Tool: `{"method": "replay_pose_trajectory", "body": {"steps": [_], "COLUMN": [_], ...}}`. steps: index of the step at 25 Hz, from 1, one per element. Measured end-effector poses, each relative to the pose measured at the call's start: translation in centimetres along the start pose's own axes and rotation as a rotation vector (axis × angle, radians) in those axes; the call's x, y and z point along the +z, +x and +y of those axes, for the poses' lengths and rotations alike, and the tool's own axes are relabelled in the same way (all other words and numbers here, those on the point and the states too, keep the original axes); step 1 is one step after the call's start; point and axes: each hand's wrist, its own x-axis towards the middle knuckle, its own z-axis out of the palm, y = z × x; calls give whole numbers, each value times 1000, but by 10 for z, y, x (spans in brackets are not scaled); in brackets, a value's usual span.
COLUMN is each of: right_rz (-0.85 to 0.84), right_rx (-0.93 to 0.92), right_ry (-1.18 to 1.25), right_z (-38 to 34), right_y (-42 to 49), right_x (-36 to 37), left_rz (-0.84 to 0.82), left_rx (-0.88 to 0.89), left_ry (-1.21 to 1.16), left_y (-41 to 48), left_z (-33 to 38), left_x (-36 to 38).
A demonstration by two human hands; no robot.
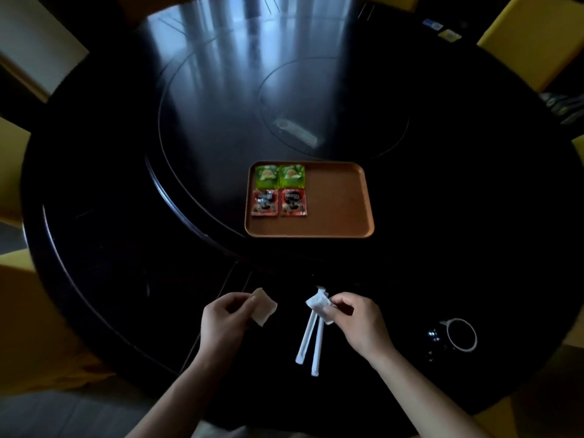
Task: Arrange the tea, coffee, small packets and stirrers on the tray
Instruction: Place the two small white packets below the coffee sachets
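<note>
A brown tray [338, 200] lies on the dark round table. On its left side sit two green tea sachets [280, 176] above two red coffee sachets [278, 202]. Near the table's front edge, my left hand [225, 317] pinches a small tan packet [264, 308]. My right hand [354, 320] pinches a small white packet [318, 303]. Two white wrapped stirrers [311, 341] lie on the table between my hands, just below the white packet.
The table has a raised round turntable [221, 99] behind the tray. A small round dark object with a white rim [461, 335] sits at the front right. Yellow chairs [537, 36] surround the table.
</note>
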Motion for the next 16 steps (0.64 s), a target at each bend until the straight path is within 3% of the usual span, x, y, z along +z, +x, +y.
{"method": "replay_pose_trajectory", "body": {"steps": [2, 5, 8, 11, 13, 16], "right_rz": [66, 171, 204, 222, 219, 222], "right_rx": [-47, -49, -27, -29, -23, -20], "right_ry": [-4, -57, -48, -29, -38, -58], "right_z": [-16, -35, -45, -43, -38, -28], "right_y": [19, 49, 70, 84, 91, 101], "right_x": [0, -3, -7, -14, -19, -26], "left_rz": [59, 179, 152, 142, 119, 40], "left_rx": [91, 384, 628, 847, 876, 702], "left_ry": [19, 204, 363, 703, 887, 852], "left_y": [27, 70, 98, 122, 132, 129], "left_z": [19, 52, 81, 94, 96, 87], "left_x": [-5, -1, 16, 37, 52, 70]}}
